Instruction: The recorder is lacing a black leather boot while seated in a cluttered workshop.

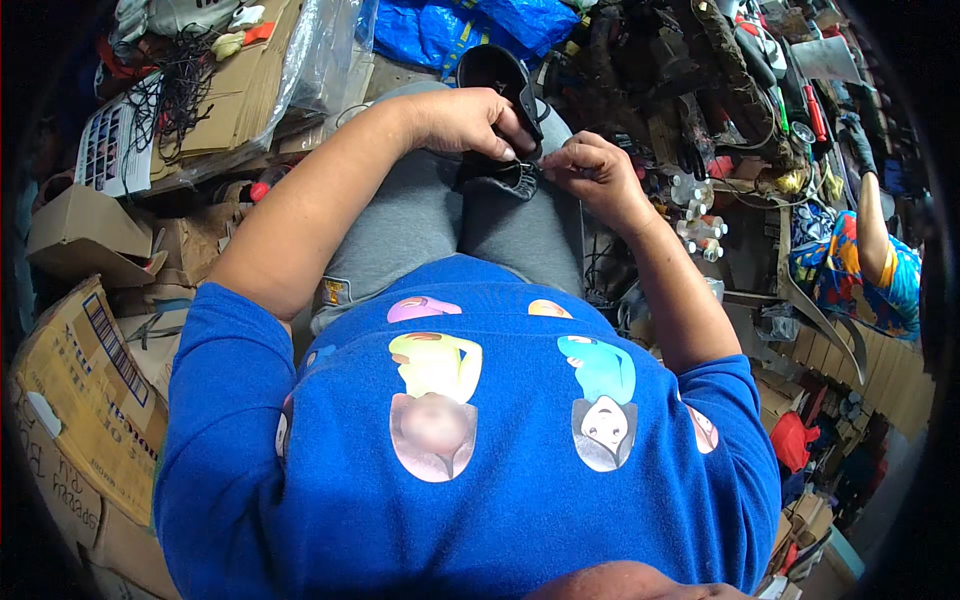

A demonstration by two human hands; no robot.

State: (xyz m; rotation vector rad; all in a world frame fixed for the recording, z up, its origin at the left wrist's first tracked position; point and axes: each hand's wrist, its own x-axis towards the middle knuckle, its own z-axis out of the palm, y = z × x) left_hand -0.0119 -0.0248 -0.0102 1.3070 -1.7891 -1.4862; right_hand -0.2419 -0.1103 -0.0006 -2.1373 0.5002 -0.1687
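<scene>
A black item that looks like a shoe (500, 70) lies across my grey-trousered thighs (400, 210), its dark open end facing away from me. My left hand (465, 120) grips it from the left, fingers reaching into the opening and thumb near its edge. The nearer end (515, 185) looks gathered or wrinkled. Just right of it, my right hand (597, 172) is closed in a pinch, thumb and forefinger together beside the item's edge. Whatever sits in that pinch is too small to make out.
Flat cardboard (235, 105), dark cords (185, 95) and an open carton (90, 235) are at the left. A blue plastic sheet (420, 35) lies ahead. Small bottles (700, 225) and tools, including a red-handled one (814, 112), crowd the right, where another person's arm (873, 225) shows.
</scene>
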